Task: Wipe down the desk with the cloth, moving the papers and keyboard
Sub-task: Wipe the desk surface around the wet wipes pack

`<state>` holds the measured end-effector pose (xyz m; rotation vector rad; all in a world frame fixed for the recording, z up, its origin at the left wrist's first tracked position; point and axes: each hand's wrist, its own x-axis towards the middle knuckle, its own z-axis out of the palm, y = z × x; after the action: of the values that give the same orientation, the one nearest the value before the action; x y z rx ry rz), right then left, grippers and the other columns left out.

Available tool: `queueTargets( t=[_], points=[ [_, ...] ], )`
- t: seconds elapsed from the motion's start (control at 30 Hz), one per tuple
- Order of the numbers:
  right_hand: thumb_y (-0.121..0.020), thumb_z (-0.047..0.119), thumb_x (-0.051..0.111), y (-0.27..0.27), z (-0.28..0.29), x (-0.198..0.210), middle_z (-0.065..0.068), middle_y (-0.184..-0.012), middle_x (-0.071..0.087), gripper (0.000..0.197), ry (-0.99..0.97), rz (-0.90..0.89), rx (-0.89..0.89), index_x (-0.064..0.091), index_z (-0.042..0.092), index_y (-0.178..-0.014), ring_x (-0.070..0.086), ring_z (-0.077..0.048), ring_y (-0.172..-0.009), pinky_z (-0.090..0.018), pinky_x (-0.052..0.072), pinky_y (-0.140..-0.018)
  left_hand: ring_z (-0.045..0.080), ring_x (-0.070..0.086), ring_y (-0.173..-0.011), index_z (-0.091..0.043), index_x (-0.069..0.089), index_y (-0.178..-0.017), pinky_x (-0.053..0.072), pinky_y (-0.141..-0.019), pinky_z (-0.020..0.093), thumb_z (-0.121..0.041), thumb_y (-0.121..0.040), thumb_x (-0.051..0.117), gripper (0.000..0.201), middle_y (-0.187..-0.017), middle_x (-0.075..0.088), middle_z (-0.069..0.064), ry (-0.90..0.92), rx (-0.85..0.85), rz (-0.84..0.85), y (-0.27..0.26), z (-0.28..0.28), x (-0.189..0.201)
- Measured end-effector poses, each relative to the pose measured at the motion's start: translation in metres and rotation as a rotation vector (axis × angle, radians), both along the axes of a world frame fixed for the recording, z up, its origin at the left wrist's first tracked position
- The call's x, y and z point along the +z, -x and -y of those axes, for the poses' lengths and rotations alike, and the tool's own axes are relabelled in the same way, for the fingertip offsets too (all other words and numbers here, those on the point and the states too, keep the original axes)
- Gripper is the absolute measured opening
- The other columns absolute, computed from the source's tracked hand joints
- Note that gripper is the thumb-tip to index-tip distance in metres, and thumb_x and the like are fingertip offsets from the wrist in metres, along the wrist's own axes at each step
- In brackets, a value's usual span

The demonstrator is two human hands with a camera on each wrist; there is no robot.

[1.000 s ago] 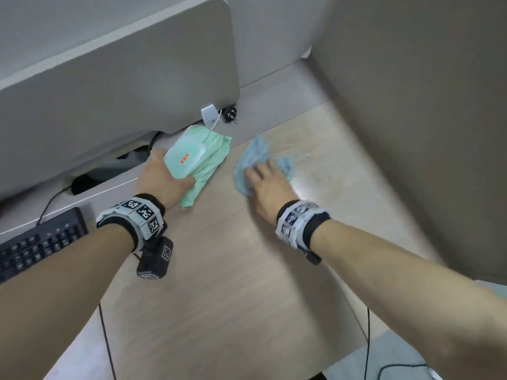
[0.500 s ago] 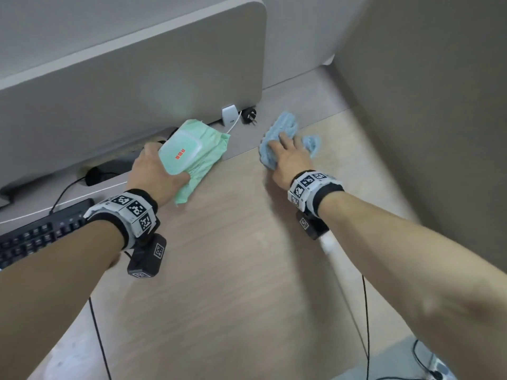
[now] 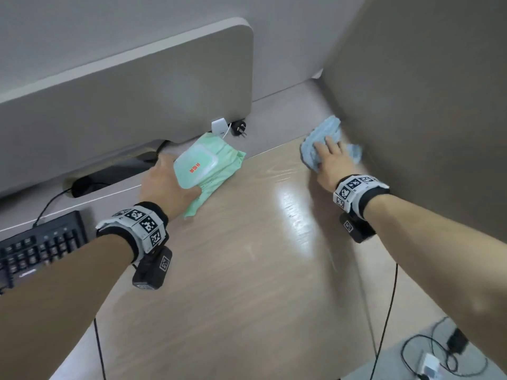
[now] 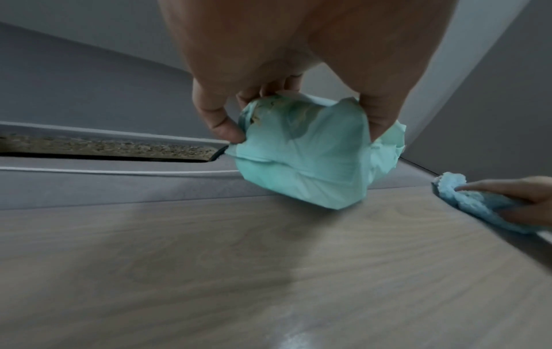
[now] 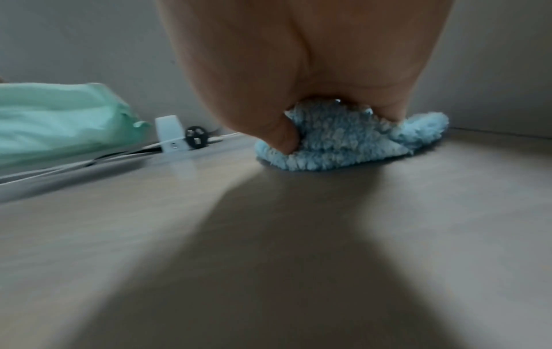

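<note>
My right hand point(image 3: 330, 160) lies flat on the blue fluffy cloth point(image 3: 323, 130) and presses it onto the wooden desk point(image 3: 247, 270) at the far right corner, against the side partition. In the right wrist view the cloth point(image 5: 343, 141) is bunched under the palm. My left hand point(image 3: 162, 185) grips a mint-green wipes pack point(image 3: 204, 167) with a white lid, tilted and lifted just above the desk's back edge. Fingers and thumb pinch that pack point(image 4: 304, 160) from both sides. The black keyboard point(image 3: 38, 248) sits at the far left. No papers are in view.
A grey divider panel point(image 3: 123, 105) stands behind the desk, with a cable slot point(image 3: 109, 174) at its foot. A white charger point(image 3: 219, 126) and a black plug point(image 3: 238, 130) lie by the panel. The beige side partition point(image 3: 425, 105) walls the right. Cables point(image 3: 439, 352) lie on the floor.
My right hand has slid the cloth away from me and to the right, up to the side partition. My left hand has kept holding the wipes pack in about the same place.
</note>
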<state>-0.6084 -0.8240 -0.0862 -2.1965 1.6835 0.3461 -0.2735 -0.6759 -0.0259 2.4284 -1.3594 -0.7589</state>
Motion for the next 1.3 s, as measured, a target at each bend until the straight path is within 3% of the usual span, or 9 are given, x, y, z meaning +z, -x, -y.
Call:
queueTargets(
  t=[0.23,0.37,0.47,0.53,0.7,0.87,0.97,1.17,1.3],
  points=[
    [-0.077,0.014,0.059,-0.046,0.071,-0.004,-0.015,-0.154,0.024,0.073,0.056,-0.019,-0.092,0.030,0.011,-0.144,0.023,-0.041,-0.139,-0.051,0.032,-0.109,0.029,0.056,-0.105,-0.020,0.041,-0.124,0.049,-0.086,0.040,-0.031,-0.068,0.077,0.067,-0.118,0.056,0.005,0.005,0.041,0.005,0.024,0.015,-0.012],
    [-0.076,0.010,0.060,-0.077,0.037,-0.008,-0.011,-0.161,0.017,0.076,0.019,0.076,0.307,0.031,0.017,-0.147,0.011,-0.040,-0.147,-0.057,0.022,-0.116,0.030,0.053,-0.108,-0.019,0.042,-0.124,0.049,-0.090,0.043,-0.030,-0.068,0.078,0.068,-0.119,0.053,0.007,0.018,0.067,0.035,0.032,0.021,-0.015],
    [-0.075,0.008,0.062,-0.055,0.002,-0.012,-0.008,-0.162,0.019,0.080,0.035,0.174,0.567,0.032,0.020,-0.149,0.013,-0.037,-0.148,-0.054,0.017,-0.119,0.031,0.052,-0.110,-0.016,0.042,-0.126,0.045,-0.086,0.039,-0.027,-0.070,0.078,0.067,-0.121,0.052,0.008,0.008,0.051,0.054,0.038,0.024,-0.015],
    [-0.080,0.010,0.061,-0.031,0.022,-0.009,-0.009,-0.162,0.020,0.075,0.054,0.144,0.492,0.033,0.019,-0.149,0.015,-0.037,-0.148,-0.052,0.018,-0.119,0.030,0.053,-0.109,-0.017,0.041,-0.128,0.045,-0.086,0.039,-0.029,-0.071,0.077,0.069,-0.122,0.052,0.008,-0.011,0.026,0.071,0.038,0.024,-0.014],
    [-0.080,0.014,0.056,-0.021,0.091,0.003,-0.014,-0.149,0.032,0.057,0.067,0.038,0.022,0.042,0.013,-0.135,0.034,-0.043,-0.130,-0.047,0.036,-0.105,0.029,0.053,-0.109,-0.018,0.040,-0.128,0.048,-0.088,0.042,-0.032,-0.070,0.077,0.071,-0.123,0.053,0.007,-0.013,-0.015,0.090,0.039,0.027,-0.013],
    [-0.073,0.005,0.056,-0.052,0.011,-0.001,-0.013,-0.162,0.011,0.081,-0.043,0.097,0.257,0.027,0.014,-0.148,0.007,-0.043,-0.146,-0.057,0.019,-0.117,0.030,0.052,-0.110,-0.019,0.038,-0.128,0.048,-0.089,0.044,-0.032,-0.069,0.076,0.071,-0.123,0.053,0.006,-0.013,-0.035,0.062,0.047,0.031,-0.015],
    [-0.071,0.005,0.058,-0.014,-0.023,-0.004,-0.014,-0.162,0.015,0.083,0.013,0.146,0.357,0.028,0.013,-0.149,0.011,-0.044,-0.145,-0.058,0.019,-0.117,0.032,0.053,-0.110,-0.018,0.038,-0.128,0.048,-0.088,0.045,-0.031,-0.069,0.076,0.071,-0.122,0.053,0.008,-0.015,-0.075,0.070,0.050,0.035,-0.016],
    [-0.076,0.009,0.056,0.031,0.029,0.001,-0.016,-0.155,0.023,0.063,0.015,0.080,-0.087,0.038,0.010,-0.136,0.030,-0.045,-0.132,-0.052,0.033,-0.107,0.031,0.053,-0.109,-0.023,0.037,-0.126,0.049,-0.089,0.046,-0.035,-0.068,0.073,0.069,-0.122,0.054,0.007,-0.023,-0.141,0.054,0.061,0.044,-0.015],
    [-0.074,0.009,0.057,0.000,-0.007,-0.003,-0.016,-0.157,0.020,0.071,-0.009,0.100,0.070,0.034,0.010,-0.142,0.016,-0.045,-0.142,-0.057,0.026,-0.112,0.031,0.055,-0.105,-0.024,0.035,-0.126,0.051,-0.087,0.048,-0.034,-0.069,0.072,0.068,-0.120,0.054,0.007,-0.027,-0.158,0.047,0.078,0.055,-0.014]
  ],
)
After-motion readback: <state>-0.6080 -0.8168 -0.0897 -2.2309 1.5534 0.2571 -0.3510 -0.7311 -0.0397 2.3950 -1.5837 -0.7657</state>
